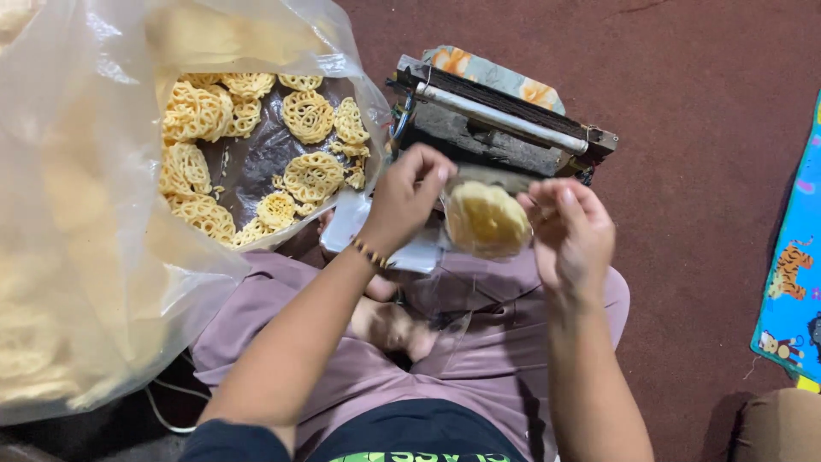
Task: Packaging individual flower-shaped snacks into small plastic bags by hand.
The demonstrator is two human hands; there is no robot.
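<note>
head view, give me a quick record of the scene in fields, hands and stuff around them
left hand: pinches top of small clear bag of crackers
right hand: grip on the same bag's right side
big plastic bag: open at person's left, holds lacy yellow crackers
sealing device: on floor, just beyond the hands
floor: dark red carpet
mat: colourful, animal pictures, right edge

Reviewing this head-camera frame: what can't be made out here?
- Small clear bag of crackers: the count inside is blurred, and the left hand and right hand cover its edges.
- Large plastic sack: crackers behind the cloudy film are hazy; the left edge cuts it off.
- Sealing machine: its lower front is hidden behind both hands.
</note>
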